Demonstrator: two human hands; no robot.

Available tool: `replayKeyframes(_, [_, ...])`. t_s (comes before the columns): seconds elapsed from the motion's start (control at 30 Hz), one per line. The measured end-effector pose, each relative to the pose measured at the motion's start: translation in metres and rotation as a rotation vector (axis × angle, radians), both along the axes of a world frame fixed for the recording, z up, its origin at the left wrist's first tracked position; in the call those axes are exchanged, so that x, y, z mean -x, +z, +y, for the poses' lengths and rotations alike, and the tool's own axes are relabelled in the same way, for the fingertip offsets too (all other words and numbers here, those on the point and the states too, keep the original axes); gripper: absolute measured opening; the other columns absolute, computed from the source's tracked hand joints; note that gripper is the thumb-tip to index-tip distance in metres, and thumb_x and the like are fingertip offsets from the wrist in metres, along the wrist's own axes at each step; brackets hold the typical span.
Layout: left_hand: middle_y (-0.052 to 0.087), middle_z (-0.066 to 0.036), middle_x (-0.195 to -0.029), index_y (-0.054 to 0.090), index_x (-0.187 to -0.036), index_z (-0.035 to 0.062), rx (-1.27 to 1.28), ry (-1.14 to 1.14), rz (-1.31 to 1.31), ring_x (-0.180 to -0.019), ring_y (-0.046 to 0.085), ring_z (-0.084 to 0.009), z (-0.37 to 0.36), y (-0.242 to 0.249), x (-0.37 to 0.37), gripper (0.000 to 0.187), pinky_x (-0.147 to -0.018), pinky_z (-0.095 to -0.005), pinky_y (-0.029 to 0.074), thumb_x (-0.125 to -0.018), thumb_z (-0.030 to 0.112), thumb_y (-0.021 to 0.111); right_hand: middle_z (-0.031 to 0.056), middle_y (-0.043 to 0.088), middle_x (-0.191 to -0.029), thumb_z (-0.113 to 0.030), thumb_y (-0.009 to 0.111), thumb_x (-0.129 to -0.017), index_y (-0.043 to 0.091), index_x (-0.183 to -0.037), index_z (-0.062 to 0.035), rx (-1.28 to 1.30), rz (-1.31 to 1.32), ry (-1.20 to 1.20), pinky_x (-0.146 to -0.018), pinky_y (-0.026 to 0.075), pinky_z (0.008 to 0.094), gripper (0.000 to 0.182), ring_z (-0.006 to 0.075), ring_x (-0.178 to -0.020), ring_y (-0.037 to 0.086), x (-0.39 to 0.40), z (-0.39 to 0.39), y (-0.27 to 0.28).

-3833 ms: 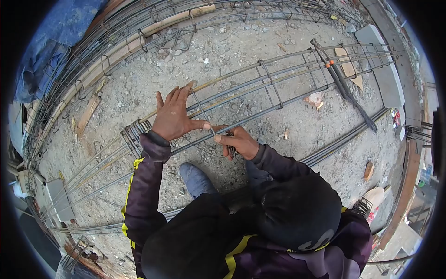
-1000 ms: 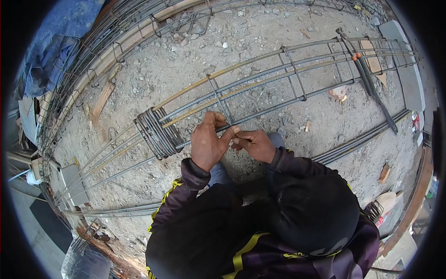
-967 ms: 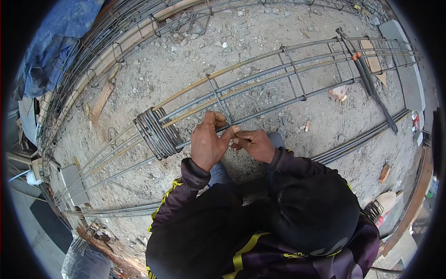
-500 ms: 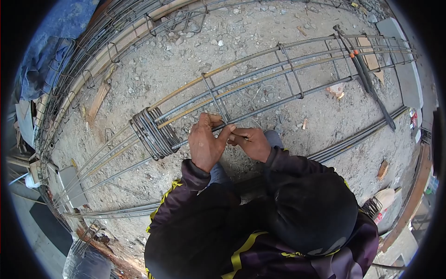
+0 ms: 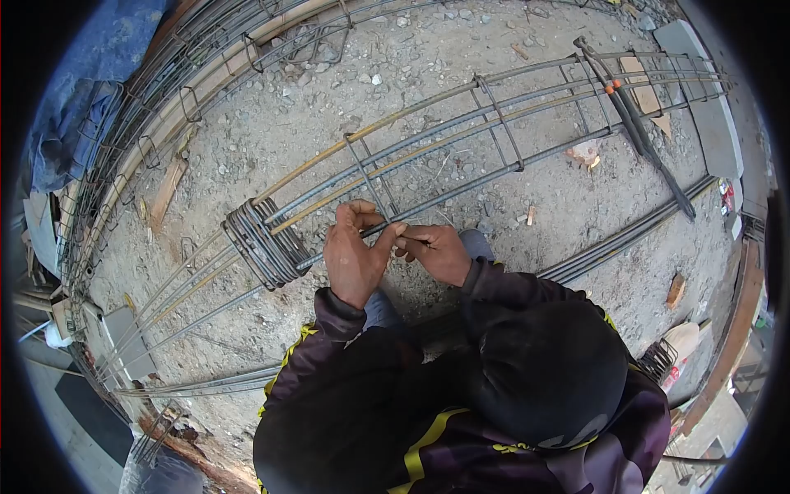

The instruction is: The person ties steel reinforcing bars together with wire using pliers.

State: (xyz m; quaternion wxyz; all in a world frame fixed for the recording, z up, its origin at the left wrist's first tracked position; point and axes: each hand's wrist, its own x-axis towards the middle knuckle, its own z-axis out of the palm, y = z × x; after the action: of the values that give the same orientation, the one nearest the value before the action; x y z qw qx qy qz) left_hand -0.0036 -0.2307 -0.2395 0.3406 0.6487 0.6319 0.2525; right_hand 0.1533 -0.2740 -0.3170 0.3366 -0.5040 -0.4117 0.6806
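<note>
A long rebar cage (image 5: 461, 140) lies on gravel ground in front of me. My left hand (image 5: 352, 253) grips the near long bar where a single stirrup (image 5: 370, 177) crosses it, thumb pressed at the joint. My right hand (image 5: 436, 251) sits right beside it, pinching a thin tie wire (image 5: 415, 241) at the same joint. A tight bundle of stirrups (image 5: 262, 243) is stacked on the bars just left of my left hand. Another stirrup (image 5: 498, 123) stands farther right.
A long tool with orange marks (image 5: 629, 123) lies across the cage at the far right. More rebar cages (image 5: 197, 74) run along the far left. Loose bars (image 5: 625, 235) lie on the ground to my right. Wood scraps and concrete blocks dot the gravel.
My left hand went from flat and open on the stirrup to gripping the bar at the joint. Both hands stay there, with the right working the wire; the view shifted slightly.
</note>
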Motion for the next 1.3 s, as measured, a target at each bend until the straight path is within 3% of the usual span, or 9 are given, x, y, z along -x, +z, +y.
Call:
replayKeyframes(0.13, [0.068,-0.013,-0.086,0.056,-0.100,0.0000,0.091,0.011,-0.036,-0.085,0.070,-0.0225,0.002,0.004,0.000,0.039,-0.075,-0.0335,0.053,-0.079,0.018,0.083,0.0050,0.072,-0.084,-0.015,0.061,-0.097,0.071,-0.113,-0.0032,-0.008,0.002,0.009,-0.066,0.053,0.0271,0.022,0.0092,-0.071,0.064,0.000,0.001,0.000])
replayKeyframes(0.37, [0.066,-0.010,-0.081,0.058,-0.095,0.0012,-0.062,-0.030,-0.045,-0.077,0.065,-0.0198,-0.002,-0.002,-0.001,0.028,-0.072,-0.0335,0.052,-0.082,0.013,0.080,0.0060,0.072,-0.083,-0.013,0.060,-0.097,0.070,-0.115,-0.0025,-0.013,0.060,0.027,-0.063,0.053,0.0273,0.023,0.0108,-0.068,0.065,-0.002,0.002,0.007])
replayKeyframes(0.47, [0.065,-0.009,-0.080,0.059,-0.089,0.0020,-0.113,-0.070,-0.040,-0.075,0.064,-0.0207,-0.002,-0.007,0.001,0.022,-0.069,-0.0341,0.051,-0.082,0.011,0.078,0.0069,0.070,-0.079,-0.011,0.058,-0.096,0.055,-0.135,-0.0042,0.051,0.021,0.163,-0.061,0.053,0.0288,0.040,0.0133,-0.063,0.066,-0.010,-0.004,0.013])
replayKeyframes(0.57, [0.065,-0.010,-0.080,0.061,-0.084,0.0032,-0.135,-0.110,-0.022,-0.075,0.064,-0.0239,0.001,0.000,0.000,0.019,-0.067,-0.0345,0.050,-0.081,0.010,0.079,0.0085,0.068,-0.074,-0.009,0.055,-0.095,0.031,-0.151,-0.0087,0.041,-0.001,0.206,-0.060,0.053,0.0309,0.061,0.0156,-0.060,0.066,-0.024,-0.004,0.050])
replayKeyframes(0.67, [0.066,-0.010,-0.081,0.063,-0.085,0.0047,-0.144,-0.140,-0.008,-0.076,0.065,-0.0275,0.001,0.002,0.003,0.019,-0.066,-0.0355,0.050,-0.079,0.010,0.079,0.0101,0.066,-0.069,-0.008,0.054,-0.095,0.014,-0.156,-0.0116,-0.056,-0.079,0.279,-0.059,0.053,0.0326,0.074,0.0168,-0.057,0.066,-0.032,0.004,0.073])
replayKeyframes(0.87, [0.067,-0.009,-0.088,0.063,-0.093,0.0054,-0.255,-0.282,-0.085,-0.083,0.065,-0.0308,0.003,-0.011,0.018,0.022,-0.070,-0.0392,0.052,-0.078,0.010,0.078,0.0089,0.064,-0.067,-0.004,0.052,-0.094,0.014,-0.157,-0.0098,0.048,-0.181,0.478,-0.056,0.051,0.0284,0.074,0.0132,-0.053,0.062,-0.025,0.027,0.104])
replayKeyframes(1.07, [0.067,-0.009,-0.093,0.060,-0.100,0.0050,-0.425,-0.423,-0.065,-0.086,0.066,-0.0290,0.002,-0.012,0.030,0.030,-0.072,-0.0383,0.054,-0.077,0.011,0.078,0.0057,0.066,-0.068,-0.003,0.051,-0.095,0.019,-0.157,-0.0082,0.198,-0.139,0.483,-0.051,0.048,0.0251,0.070,0.0090,-0.050,0.058,-0.024,0.040,0.118])
replayKeyframes(1.3, [0.065,-0.007,-0.087,0.058,-0.096,0.0079,-0.461,-0.354,-0.012,-0.083,0.064,-0.0262,-0.004,-0.025,0.020,0.023,-0.073,-0.0381,0.051,-0.080,0.011,0.073,0.0082,0.066,-0.070,-0.002,0.049,-0.094,0.032,-0.151,0.0005,0.225,-0.207,0.583,-0.047,0.045,0.0225,0.059,0.0069,-0.048,0.054,-0.023,0.064,0.135])
